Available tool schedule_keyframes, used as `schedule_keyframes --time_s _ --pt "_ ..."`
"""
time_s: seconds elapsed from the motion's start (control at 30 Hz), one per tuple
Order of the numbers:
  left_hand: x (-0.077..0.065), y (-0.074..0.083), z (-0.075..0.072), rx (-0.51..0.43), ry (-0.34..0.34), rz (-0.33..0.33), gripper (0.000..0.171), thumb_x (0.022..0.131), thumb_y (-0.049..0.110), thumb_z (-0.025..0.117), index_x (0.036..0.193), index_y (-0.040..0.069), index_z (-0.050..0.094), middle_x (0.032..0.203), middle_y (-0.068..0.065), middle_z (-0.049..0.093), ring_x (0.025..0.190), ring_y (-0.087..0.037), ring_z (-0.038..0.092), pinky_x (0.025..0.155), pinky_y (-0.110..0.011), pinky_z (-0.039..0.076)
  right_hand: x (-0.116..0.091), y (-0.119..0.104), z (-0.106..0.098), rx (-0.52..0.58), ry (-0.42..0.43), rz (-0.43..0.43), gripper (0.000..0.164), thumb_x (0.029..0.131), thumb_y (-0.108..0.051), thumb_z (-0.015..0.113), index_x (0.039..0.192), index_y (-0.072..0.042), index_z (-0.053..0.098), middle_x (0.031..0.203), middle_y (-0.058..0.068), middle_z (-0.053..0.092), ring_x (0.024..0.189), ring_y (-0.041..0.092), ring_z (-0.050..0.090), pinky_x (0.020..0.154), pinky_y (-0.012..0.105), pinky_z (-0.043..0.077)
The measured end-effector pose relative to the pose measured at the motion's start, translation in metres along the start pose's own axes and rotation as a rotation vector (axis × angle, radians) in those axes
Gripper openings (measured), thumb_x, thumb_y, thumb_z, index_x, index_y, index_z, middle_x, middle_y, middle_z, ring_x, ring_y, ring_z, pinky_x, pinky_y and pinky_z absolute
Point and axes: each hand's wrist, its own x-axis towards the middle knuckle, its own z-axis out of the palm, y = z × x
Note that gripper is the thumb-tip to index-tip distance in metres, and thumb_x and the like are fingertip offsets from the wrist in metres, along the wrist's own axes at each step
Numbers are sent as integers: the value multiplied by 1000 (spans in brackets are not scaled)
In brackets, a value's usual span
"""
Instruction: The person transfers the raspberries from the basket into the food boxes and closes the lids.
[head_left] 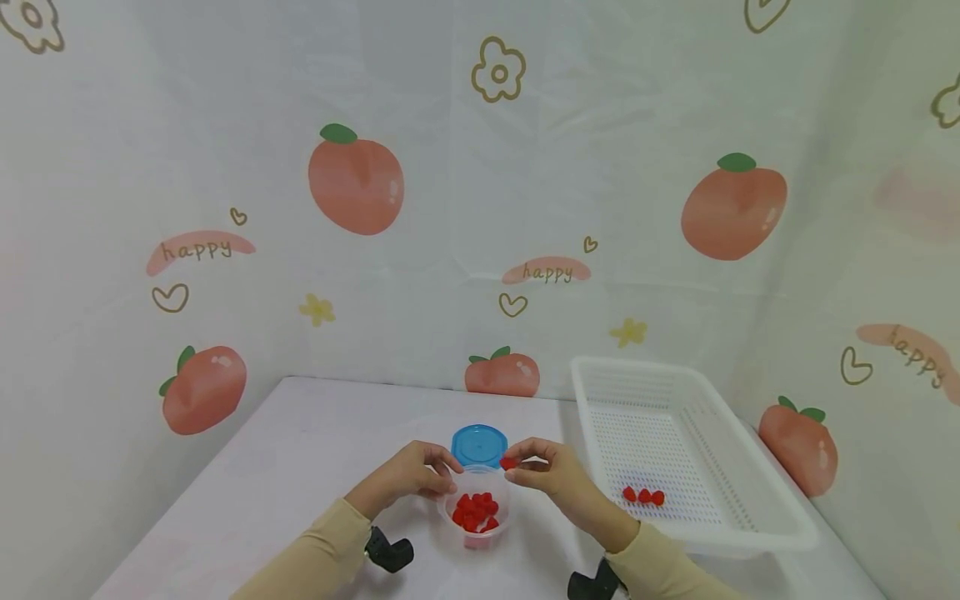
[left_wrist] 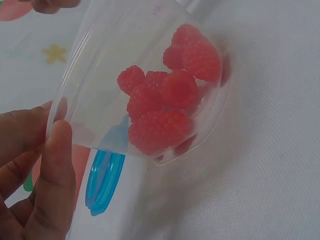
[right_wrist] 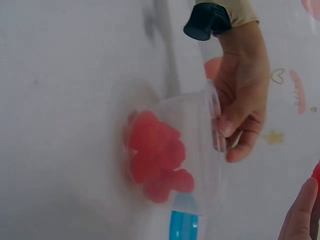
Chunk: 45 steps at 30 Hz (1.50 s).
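Note:
A clear plastic tub [head_left: 497,495] stands on the white table with several raspberries [head_left: 474,510] in its bottom. My left hand [head_left: 411,475] pinches the tub's rim on its left side, thumb and fingers either side of the wall, plain in the left wrist view. Over the tub's right edge, my right hand [head_left: 551,475] holds one raspberry [head_left: 508,462] between thumb and fingertips. Just behind the tub lies a round blue lid [head_left: 479,445]. In the right wrist view, only the right fingertips [right_wrist: 301,212] and a bit of the red berry show at the edge.
A white perforated plastic basket [head_left: 750,492] sits on the right of the table. Inside it, three raspberries [head_left: 643,497] lie in a row near the front left. A printed white cloth [head_left: 435,275] hangs behind the table.

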Motion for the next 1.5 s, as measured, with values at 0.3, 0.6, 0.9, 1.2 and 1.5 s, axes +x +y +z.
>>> schedule_keyframes --time_s 0.3,0.6,0.9,1.2,1.5 --pt "0 0 0 6 -1 16 23 81 10 76 103 5 70 80 -5 61 65 -15 62 66 -29 59 -2 22 12 -85 -5 74 27 86 -14 73 108 0 66 105 12 70 87 17 67 83 33 58" --pt "-1 1 0 5 -3 1 23 81 10 76 103 5 70 81 -5 62 65 -15 62 66 -29 59 -3 28 17 -100 2 69 24 85 -7 72 106 3 67 101 13 69 80 15 62 77 30 58" --pt "-1 2 0 1 -3 -8 24 81 10 77 103 5 70 81 -5 62 64 -15 62 65 -29 59 -3 31 18 -104 0 55 25 82 -6 75 104 3 68 95 12 69 77 15 60 73 26 58" --pt "-1 2 1 4 0 -3 25 82 9 76 105 3 70 81 -5 62 65 -14 61 66 -29 59 -2 31 19 -105 6 66 27 81 -7 76 106 3 68 96 13 69 78 15 61 76 31 59" --pt "-1 2 1 5 0 4 24 81 9 76 104 3 70 81 -5 62 64 -14 61 65 -29 59 -2 30 19 -96 7 64 25 81 -5 75 104 3 68 94 21 65 78 15 58 72 26 58"
